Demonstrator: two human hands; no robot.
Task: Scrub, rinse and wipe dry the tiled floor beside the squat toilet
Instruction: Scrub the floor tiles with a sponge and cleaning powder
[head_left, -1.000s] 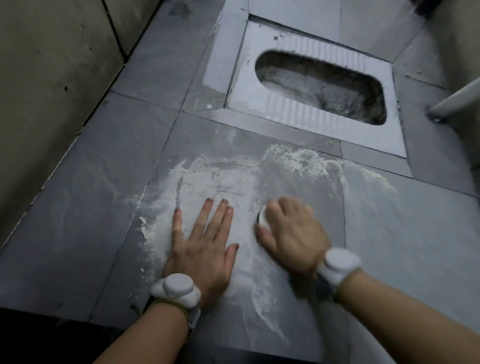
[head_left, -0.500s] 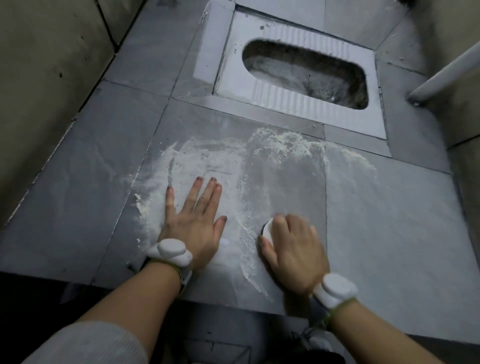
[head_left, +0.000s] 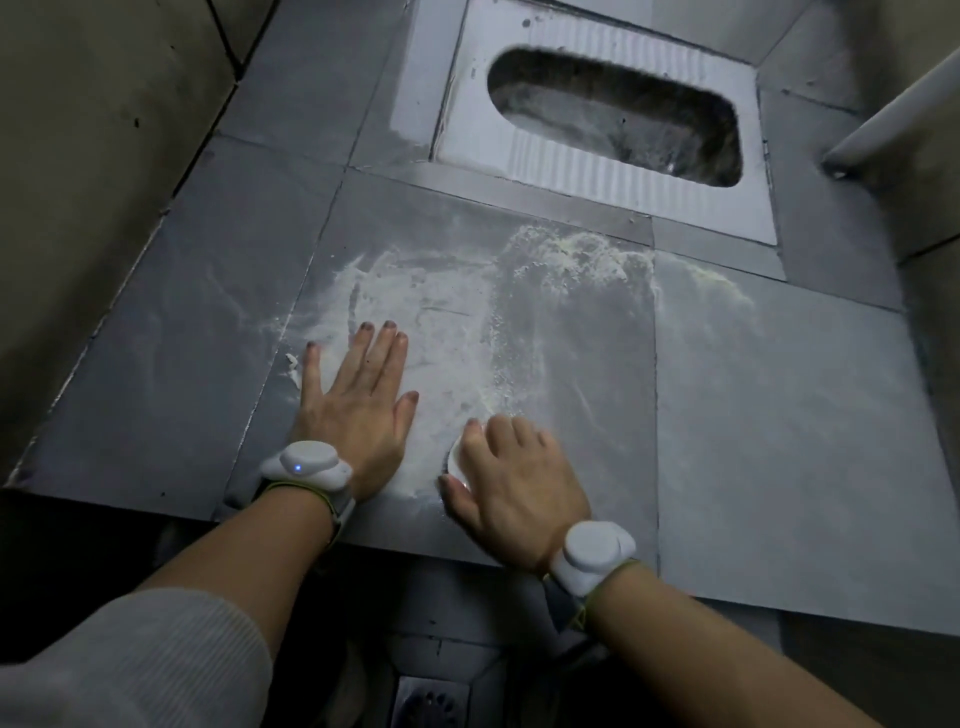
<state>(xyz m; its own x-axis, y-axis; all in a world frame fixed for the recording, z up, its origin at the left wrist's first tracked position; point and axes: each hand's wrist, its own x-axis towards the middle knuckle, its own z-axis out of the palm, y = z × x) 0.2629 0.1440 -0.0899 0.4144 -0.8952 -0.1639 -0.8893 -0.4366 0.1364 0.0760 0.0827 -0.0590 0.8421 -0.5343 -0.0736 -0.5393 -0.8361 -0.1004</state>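
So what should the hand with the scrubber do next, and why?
Probably push the small white scrubber under the right hand forward towards the thick white powdery foam near the white squat toilet; that patch looks unscrubbed. The left hand lies flat on the grey tiled floor.

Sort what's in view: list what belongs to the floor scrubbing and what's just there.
In use:
- tiled floor
- white foam spread on it
- white scrubber under the right hand
- left hand, flat on the tile

Just there:
- squat toilet
- floor drain
- white pipe
- wall
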